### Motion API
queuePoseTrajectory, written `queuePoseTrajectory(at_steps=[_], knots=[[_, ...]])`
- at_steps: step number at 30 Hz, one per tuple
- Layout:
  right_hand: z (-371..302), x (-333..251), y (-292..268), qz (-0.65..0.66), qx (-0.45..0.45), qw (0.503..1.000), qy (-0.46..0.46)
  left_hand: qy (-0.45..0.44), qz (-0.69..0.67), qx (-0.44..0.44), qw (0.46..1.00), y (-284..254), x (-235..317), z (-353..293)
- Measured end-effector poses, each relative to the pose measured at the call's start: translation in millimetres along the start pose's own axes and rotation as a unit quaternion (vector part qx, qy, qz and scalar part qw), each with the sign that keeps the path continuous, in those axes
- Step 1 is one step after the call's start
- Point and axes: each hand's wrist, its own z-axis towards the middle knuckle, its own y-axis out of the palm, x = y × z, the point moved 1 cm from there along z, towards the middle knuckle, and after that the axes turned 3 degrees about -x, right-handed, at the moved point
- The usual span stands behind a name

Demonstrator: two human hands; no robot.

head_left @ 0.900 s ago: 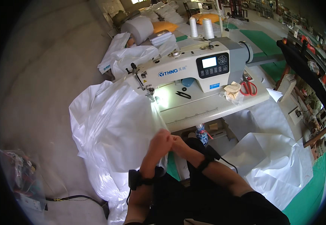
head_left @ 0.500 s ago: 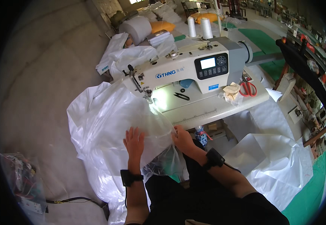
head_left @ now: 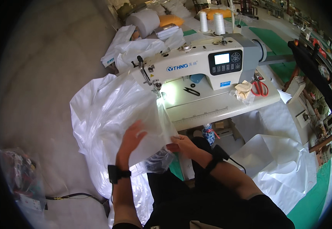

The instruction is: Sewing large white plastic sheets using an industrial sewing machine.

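A large translucent white plastic sheet [head_left: 105, 114] hangs in folds from the sewing machine's [head_left: 189, 65] needle end down to my lap. Its upper part runs under the lit presser foot [head_left: 157, 87]. My left hand [head_left: 131, 138] lies over the sheet with fingers apart, slightly blurred, holding nothing. At the sheet's right edge, just in front of the table, my right hand [head_left: 183, 145] pinches the plastic between thumb and fingers. Black bands circle both wrists.
Thread snips [head_left: 191, 91] and red-handled scissors [head_left: 259, 87] lie on the machine table [head_left: 212, 108]. Two white thread cones [head_left: 218, 23] stand behind. More white sheeting [head_left: 280, 168] is heaped at right; a clear bag of odds and ends [head_left: 22, 175] sits at lower left.
My left hand has slid down and left across the sheet, and its fingers have bent a little. My right hand has lowered slightly with the sheet's edge. The view has shifted somewhat.
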Motion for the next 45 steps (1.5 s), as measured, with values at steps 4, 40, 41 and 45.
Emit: queuePoseTrajectory(at_steps=[4,40,41,45], knots=[[8,5,-7,0.046,-0.026,0.998,-0.044,0.075,0.133,0.091,0.984,31,78,-22],[2,-142,118,-0.774,0.02,0.521,-0.358,-0.045,0.156,0.128,0.978,4,34,-69],[-6,-155,125,-0.769,0.049,0.581,-0.262,-0.08,0.22,0.149,0.961,-2,18,-76],[9,-166,80,-0.608,-0.027,0.663,-0.436,-0.092,0.316,0.323,0.887,-51,29,-86]])
